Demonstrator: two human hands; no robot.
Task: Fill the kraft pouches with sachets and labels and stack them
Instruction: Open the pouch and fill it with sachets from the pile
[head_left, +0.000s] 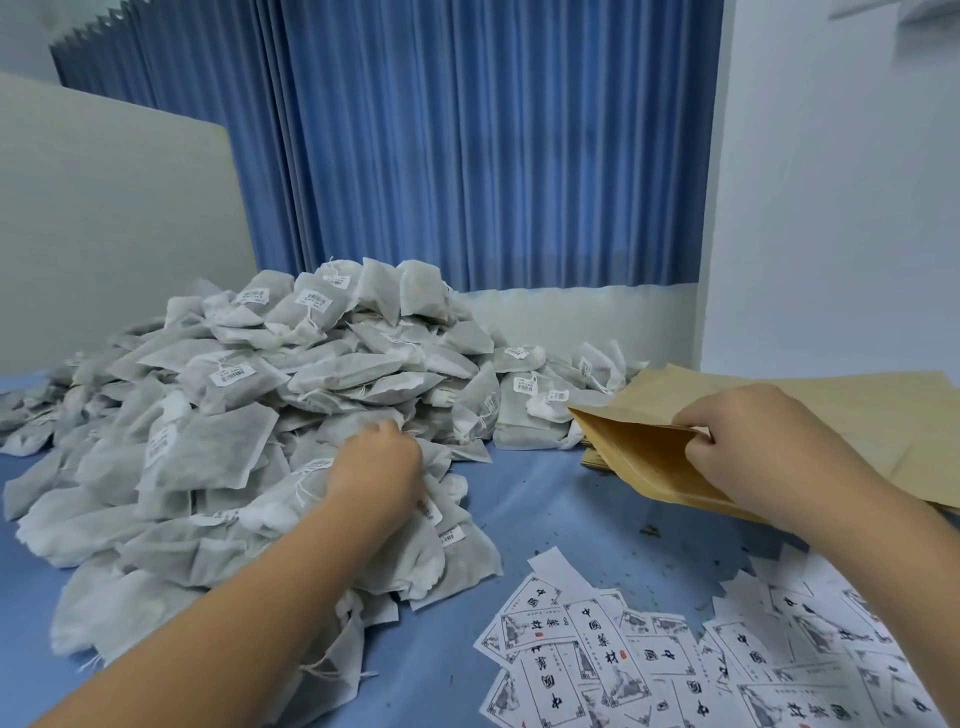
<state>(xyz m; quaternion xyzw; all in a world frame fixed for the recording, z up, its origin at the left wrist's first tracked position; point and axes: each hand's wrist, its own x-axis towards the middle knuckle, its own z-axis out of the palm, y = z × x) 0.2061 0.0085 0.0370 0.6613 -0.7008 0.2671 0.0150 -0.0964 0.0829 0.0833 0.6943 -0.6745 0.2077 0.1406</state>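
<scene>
Right hand (748, 441) pinched the open lip of a brown kraft paper pouch (639, 462) — thumb and fingers curled on the edge, pouch mouth facing left toward the sachets. The pouch sat at the front of a pile of flat tan kraft pouches (883, 415) on the right side of the blue table top (540, 514). Left hand (376, 462) was down in a big heap of grey-white fabric sachets (291, 364) with small barcode stickers, fingers buried and blurred — couldn't tell whether it grasped one. White paper labels with black printed characters (623, 670) lay scattered on the table nearest the camera, right of the heap. A blue pleated curtain (467, 156) hung behind.
</scene>
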